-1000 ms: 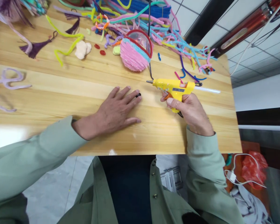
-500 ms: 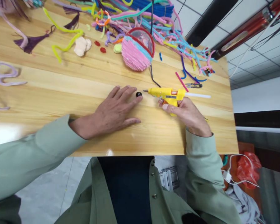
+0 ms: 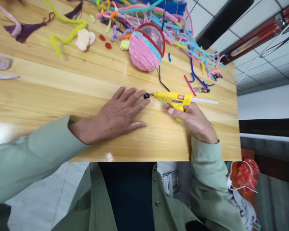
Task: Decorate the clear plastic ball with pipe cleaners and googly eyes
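Note:
My left hand [image 3: 118, 114] lies flat on the wooden table [image 3: 62, 86] with its fingers stretched out, the fingertips beside a small black bead [image 3: 146, 95]. My right hand [image 3: 194, 120] is closed around a yellow glue gun [image 3: 174, 99], a white glue stick poking out of its back. The gun's metal nozzle points left and touches the bead. A pink ball wound with pipe cleaner [image 3: 145, 49], with a clear dome and red rim, sits just beyond.
A heap of coloured pipe cleaners [image 3: 159, 19] fills the far side of the table. A cream fluffy lump [image 3: 84, 38], red discs [image 3: 105, 41], a purple tassel [image 3: 22, 30] and small snips [image 3: 201, 90] lie about. The glue gun's black cord [image 3: 160, 77] runs back past the ball.
My right hand lowered the glue gun and moved it left until its nozzle reached the black bead. My left hand stayed flat beside the bead.

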Motion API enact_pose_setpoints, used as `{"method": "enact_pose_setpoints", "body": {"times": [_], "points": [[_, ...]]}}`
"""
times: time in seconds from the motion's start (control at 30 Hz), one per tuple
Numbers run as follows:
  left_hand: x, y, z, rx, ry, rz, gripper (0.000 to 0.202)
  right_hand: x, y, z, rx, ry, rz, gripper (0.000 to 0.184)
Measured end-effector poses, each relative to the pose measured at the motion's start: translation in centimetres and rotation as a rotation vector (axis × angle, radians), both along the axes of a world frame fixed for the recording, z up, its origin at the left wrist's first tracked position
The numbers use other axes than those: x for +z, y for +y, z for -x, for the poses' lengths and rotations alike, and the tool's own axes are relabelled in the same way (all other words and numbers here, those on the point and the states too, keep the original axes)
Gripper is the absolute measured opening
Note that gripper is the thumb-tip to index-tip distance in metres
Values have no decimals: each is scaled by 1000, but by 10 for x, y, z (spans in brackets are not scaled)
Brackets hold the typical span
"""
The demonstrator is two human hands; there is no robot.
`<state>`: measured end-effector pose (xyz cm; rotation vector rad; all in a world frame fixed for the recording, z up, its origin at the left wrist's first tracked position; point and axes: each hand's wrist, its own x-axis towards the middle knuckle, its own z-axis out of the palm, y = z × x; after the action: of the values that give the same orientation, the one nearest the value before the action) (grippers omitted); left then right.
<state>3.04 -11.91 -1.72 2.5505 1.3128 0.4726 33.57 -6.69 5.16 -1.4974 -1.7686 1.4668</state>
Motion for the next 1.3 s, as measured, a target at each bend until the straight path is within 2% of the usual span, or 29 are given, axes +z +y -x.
{"method": "enact_pose_setpoints", "body": {"times": [0.23,0.37,0.57,0.63,0.77,0.83,0.93,1.07,1.3], "points": [[5,-1,-6,6,121,0,81,-1,1,1,-3,-4,4,48],[7,0,-6,11,103,17,77,-2,2,0,6,-5,-5,49],[5,-2,-6,12,23,19,83,-3,2,0,0,-13,-11,45],[5,-1,-7,16,-11,12,78,-3,2,-1,-6,-14,-14,45],[7,9,-4,99,-105,2,50,-2,3,-4,-32,-32,-39,47],[9,16,-1,140,-123,23,44,-1,3,-5,-36,-30,-44,49],[13,22,0,133,-106,64,41,1,2,-4,-26,-17,-38,49],[18,19,-3,84,-71,70,40,1,0,-1,-7,-11,-35,46],[14,8,-7,64,-39,8,49,-1,-1,2,6,-46,-50,53]]}}
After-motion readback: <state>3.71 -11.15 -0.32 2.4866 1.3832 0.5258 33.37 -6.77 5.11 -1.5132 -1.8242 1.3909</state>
